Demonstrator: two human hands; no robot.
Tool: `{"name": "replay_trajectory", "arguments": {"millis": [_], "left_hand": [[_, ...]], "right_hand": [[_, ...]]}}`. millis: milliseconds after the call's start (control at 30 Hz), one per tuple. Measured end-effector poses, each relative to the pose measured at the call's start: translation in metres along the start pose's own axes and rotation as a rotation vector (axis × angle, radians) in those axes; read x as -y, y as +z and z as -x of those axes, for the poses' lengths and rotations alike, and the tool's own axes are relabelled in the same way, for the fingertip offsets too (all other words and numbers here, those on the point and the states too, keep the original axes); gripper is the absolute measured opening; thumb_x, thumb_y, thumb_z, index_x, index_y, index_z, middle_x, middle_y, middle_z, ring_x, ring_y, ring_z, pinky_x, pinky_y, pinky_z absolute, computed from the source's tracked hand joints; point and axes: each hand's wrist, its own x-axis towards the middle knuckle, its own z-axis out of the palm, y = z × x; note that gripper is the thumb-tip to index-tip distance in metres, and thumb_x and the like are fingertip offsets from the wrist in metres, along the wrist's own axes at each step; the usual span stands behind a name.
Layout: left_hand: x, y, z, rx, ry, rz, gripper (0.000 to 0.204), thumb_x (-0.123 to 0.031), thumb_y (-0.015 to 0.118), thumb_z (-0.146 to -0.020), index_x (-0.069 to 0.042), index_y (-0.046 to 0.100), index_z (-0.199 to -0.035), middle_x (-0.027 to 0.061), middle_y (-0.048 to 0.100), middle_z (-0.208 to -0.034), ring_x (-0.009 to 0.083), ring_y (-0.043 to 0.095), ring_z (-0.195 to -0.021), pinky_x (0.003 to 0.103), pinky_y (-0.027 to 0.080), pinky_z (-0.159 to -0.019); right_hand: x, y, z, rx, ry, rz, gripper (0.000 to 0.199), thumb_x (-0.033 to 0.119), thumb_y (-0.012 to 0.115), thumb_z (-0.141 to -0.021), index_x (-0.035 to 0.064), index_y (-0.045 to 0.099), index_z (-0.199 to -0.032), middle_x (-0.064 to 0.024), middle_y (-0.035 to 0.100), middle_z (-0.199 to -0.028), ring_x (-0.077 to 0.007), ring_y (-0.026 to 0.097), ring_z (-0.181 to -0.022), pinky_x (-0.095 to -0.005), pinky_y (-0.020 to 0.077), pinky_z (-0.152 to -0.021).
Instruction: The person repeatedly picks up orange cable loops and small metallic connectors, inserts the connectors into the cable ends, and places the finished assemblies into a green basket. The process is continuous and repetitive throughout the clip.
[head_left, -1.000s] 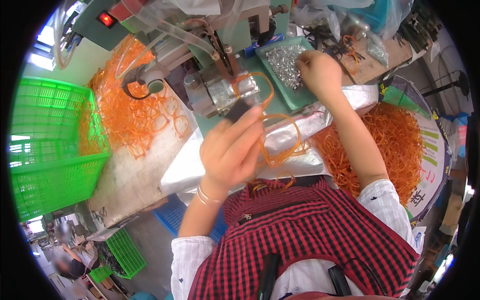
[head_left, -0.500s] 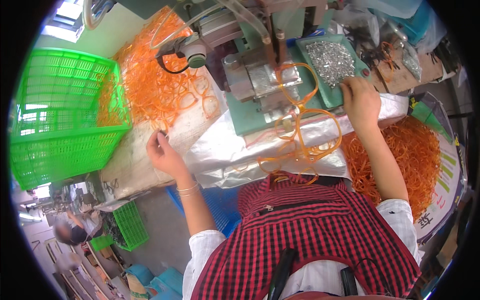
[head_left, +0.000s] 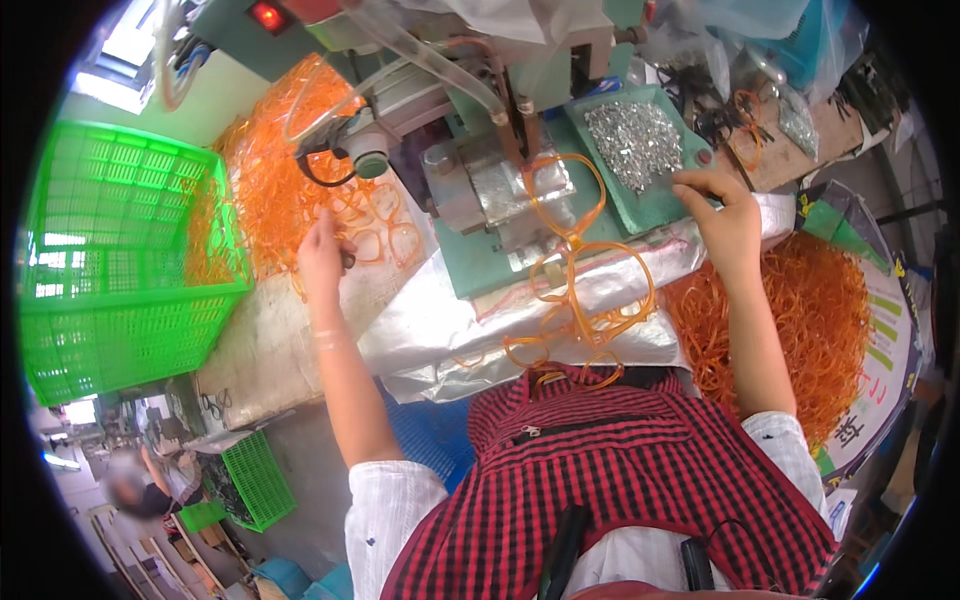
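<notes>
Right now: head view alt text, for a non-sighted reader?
Left hand by the near edge of a heap of orange eyeglass frames on a workbench; right hand at the edge of a green tray of silvery pieces. Between them, more frames rest at a machine.

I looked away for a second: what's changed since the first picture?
The left hand has moved left from the machine to the orange pile. The right hand has drawn back from the metal bits to the edge of the tray; whether it holds one is unclear. Tray and green crate stayed put.
</notes>
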Motion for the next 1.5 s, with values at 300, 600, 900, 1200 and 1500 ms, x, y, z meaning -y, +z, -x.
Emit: {"name": "replay_trajectory", "arguments": {"millis": [300, 600, 900, 1200, 1500], "left_hand": [[-0.03, 0.019, 0.073, 0.069, 0.234, 0.678, 0.037, -0.006, 0.054, -0.099, -0.001, 0.048, -0.135, 0.0113, 0.066, -0.095, 0.0174, 0.063, -0.078, 0.03, 0.054, -0.066], [-0.162, 0.022, 0.134, -0.11, 1.076, 0.735, 0.013, -0.003, 0.055, -0.097, -0.001, 0.054, -0.11, 0.0135, 0.064, -0.105, 0.0223, 0.062, -0.095, 0.037, 0.055, -0.084], [-0.168, 0.027, 0.129, -0.224, 1.182, 0.541, 0.009, 0.0, 0.052, -0.098, 0.001, 0.053, -0.107, 0.0179, 0.061, -0.107, 0.0254, 0.064, -0.096, 0.041, 0.058, -0.08], [-0.156, 0.026, 0.154, -0.067, 1.075, 0.837, 0.008, -0.001, 0.052, -0.098, 0.0, 0.055, -0.106, 0.014, 0.061, -0.104, 0.0238, 0.061, -0.095, 0.041, 0.057, -0.078], [-0.179, 0.026, 0.137, -0.146, 1.075, 0.709, 0.009, 0.003, 0.059, -0.096, 0.003, 0.057, -0.104, 0.0175, 0.067, -0.101, 0.0223, 0.068, -0.091, 0.038, 0.062, -0.079]], "right_hand": [[0.103, 0.058, -0.043, 0.286, -0.088, -0.484, 0.045, 0.007, 0.075, -0.076, -0.0007, 0.062, -0.118, -0.0059, 0.071, -0.086, -0.0143, 0.067, -0.08, -0.0281, 0.0514, -0.076], [0.119, 0.069, -0.027, 0.322, 0.108, -0.937, 0.048, 0.0, 0.074, -0.076, 0.0002, 0.06, -0.121, -0.0014, 0.069, -0.081, -0.0082, 0.063, -0.078, -0.0231, 0.0478, -0.074], [0.137, 0.078, -0.012, 0.196, 0.15, -0.972, 0.044, 0.002, 0.073, -0.078, -0.0014, 0.058, -0.12, -0.0022, 0.068, -0.082, -0.0074, 0.059, -0.075, -0.023, 0.0457, -0.069], [0.106, 0.089, -0.019, 0.033, -0.143, -0.657, 0.049, 0.006, 0.077, -0.075, 0.0031, 0.058, -0.12, -0.0014, 0.069, -0.08, -0.0119, 0.064, -0.083, -0.0298, 0.0476, -0.086], [0.11, 0.089, -0.019, 0.047, -0.202, -0.783, 0.052, 0.003, 0.079, -0.074, 0.0009, 0.058, -0.121, -0.0018, 0.071, -0.078, -0.0103, 0.065, -0.094, -0.0275, 0.048, -0.088]]}}
